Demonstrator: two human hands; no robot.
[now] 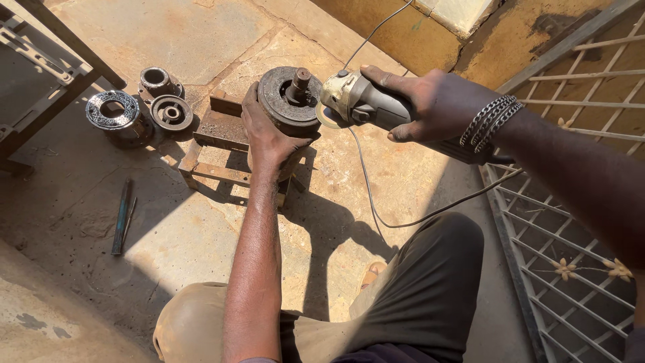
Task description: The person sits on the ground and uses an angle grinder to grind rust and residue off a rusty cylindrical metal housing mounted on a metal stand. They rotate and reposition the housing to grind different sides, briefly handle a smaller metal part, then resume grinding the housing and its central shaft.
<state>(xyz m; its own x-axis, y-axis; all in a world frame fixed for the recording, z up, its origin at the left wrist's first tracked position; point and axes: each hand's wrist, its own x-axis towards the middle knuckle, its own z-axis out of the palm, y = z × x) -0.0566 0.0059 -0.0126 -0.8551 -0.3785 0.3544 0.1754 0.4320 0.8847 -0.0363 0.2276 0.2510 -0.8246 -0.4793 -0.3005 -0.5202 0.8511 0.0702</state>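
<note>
Rusty hub (290,101) beside three spare hubs (144,107)

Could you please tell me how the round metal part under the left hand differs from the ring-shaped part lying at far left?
The rusty round metal hub sits raised on a rusty metal stand, gripped by the left hand; the patterned metal ring rests untouched on the stone floor. The hub carries a central stub; the ring is hollow. Both are round, worn metal.
</note>
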